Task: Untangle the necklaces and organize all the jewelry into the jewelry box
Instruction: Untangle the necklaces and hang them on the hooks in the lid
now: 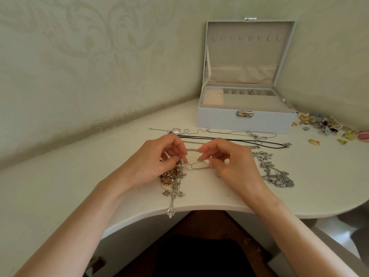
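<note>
A fine pale chain (197, 166) is pinched by both grips. One end of its small loop is held between thumb and fingertip of the right grip (225, 159). The other end seems to be pinched by the curled fingers of the left grip (161, 156), though the contact is partly hidden. The chain lies on the white surface (99, 186), running at nine o'clock into a tangle of necklaces (171, 174) with pearls and a gold pendant, partly covered by the left grip. From the tangle a silver cross pendant (173, 196) is laid toward six o'clock, its tip past the surface's edge. A black cord necklace (229, 139) is stretched out at twelve o'clock, and a heap of silver chains (277, 174) is piled at three o'clock. At one o'clock the jewelry box (245, 121) stands open, lid upright. Small coloured pieces (327, 126) are scattered at two o'clock.
</note>
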`<action>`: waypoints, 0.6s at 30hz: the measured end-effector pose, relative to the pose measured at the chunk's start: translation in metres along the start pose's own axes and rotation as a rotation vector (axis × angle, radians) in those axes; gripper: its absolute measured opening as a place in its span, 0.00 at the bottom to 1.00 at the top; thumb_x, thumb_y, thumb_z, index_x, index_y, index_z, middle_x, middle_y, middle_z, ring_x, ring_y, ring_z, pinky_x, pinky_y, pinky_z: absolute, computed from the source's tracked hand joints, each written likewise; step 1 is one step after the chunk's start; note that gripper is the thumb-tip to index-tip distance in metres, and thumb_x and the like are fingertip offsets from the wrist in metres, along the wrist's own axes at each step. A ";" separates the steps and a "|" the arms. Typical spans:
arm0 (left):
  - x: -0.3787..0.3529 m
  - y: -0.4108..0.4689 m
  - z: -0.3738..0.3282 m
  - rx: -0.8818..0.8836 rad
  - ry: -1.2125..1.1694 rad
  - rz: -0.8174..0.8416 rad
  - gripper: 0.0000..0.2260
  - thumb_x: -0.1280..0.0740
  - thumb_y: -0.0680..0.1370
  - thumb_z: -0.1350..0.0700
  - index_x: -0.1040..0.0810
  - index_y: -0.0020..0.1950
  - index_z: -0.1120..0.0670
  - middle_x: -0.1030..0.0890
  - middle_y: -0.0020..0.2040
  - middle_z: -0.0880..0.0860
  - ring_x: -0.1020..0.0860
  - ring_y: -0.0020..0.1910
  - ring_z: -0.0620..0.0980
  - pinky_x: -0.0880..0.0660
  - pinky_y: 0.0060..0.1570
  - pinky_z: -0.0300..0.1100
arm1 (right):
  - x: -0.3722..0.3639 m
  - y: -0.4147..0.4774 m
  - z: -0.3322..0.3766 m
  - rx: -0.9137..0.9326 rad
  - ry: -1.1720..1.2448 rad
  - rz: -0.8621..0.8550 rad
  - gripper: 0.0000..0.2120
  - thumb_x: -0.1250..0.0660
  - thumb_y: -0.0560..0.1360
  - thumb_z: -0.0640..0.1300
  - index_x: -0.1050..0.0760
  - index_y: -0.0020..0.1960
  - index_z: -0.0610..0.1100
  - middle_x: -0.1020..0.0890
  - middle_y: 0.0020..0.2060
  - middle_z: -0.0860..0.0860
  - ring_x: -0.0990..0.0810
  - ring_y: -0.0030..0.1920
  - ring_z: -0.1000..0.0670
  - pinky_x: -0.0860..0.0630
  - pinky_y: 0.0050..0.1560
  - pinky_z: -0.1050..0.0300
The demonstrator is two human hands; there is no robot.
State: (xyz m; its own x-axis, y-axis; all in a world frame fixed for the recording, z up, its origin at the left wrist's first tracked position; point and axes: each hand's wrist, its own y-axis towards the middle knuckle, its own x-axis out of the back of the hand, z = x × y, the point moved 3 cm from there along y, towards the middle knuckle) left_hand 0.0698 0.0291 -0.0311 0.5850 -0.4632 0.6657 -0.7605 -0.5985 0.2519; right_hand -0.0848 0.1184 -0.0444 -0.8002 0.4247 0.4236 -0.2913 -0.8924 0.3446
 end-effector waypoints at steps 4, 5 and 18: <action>0.002 0.000 -0.001 -0.007 0.041 -0.015 0.10 0.35 0.76 0.66 0.24 0.47 0.51 0.18 0.43 0.41 0.22 0.44 0.42 0.28 0.45 0.37 | 0.005 -0.002 0.002 -0.019 0.029 0.002 0.15 0.32 0.70 0.29 0.20 0.45 0.49 0.16 0.37 0.54 0.24 0.35 0.58 0.28 0.39 0.63; 0.002 0.001 -0.001 -0.007 0.045 -0.015 0.10 0.35 0.75 0.66 0.24 0.47 0.51 0.18 0.43 0.41 0.22 0.44 0.42 0.28 0.44 0.36 | 0.007 -0.002 0.002 -0.023 0.041 0.007 0.14 0.31 0.70 0.30 0.20 0.45 0.49 0.16 0.37 0.53 0.24 0.33 0.58 0.28 0.39 0.65; -0.001 0.001 -0.001 0.000 0.036 -0.001 0.10 0.34 0.75 0.66 0.24 0.46 0.49 0.19 0.43 0.40 0.23 0.44 0.40 0.28 0.47 0.33 | 0.015 0.010 -0.010 0.007 -0.474 0.221 0.05 0.28 0.71 0.40 0.21 0.42 0.49 0.25 0.40 0.56 0.30 0.36 0.59 0.34 0.42 0.63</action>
State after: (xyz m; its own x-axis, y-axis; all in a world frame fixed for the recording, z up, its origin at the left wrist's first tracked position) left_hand 0.0683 0.0293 -0.0308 0.5751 -0.4386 0.6906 -0.7600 -0.5989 0.2526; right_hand -0.1048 0.1142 -0.0427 -0.5164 0.2499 0.8190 -0.1377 -0.9682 0.2087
